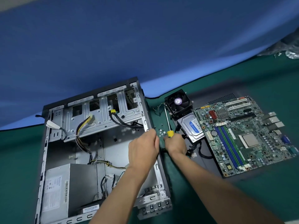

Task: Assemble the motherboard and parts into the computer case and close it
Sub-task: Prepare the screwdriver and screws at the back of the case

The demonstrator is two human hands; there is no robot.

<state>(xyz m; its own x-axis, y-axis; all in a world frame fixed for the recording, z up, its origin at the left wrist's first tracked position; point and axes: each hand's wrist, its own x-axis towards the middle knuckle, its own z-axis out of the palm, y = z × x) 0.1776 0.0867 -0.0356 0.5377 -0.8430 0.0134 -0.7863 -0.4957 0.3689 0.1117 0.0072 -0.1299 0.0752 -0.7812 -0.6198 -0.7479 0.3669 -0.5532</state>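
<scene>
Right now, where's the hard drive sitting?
In the head view, the hard drive lies on the table right of the open case, between the fan and the motherboard, just beyond the right hand.

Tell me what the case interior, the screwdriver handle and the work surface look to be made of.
Computer case interior: bare sheet metal, probably steel, judging by its dull grey sheen and its stamped slots and folds. Screwdriver handle, gripped by the right hand: looks like glossy yellow plastic; the shaft is bright metal. Work surface: a matte green mat, possibly rubber or vinyl; the look leaves it open.
</scene>
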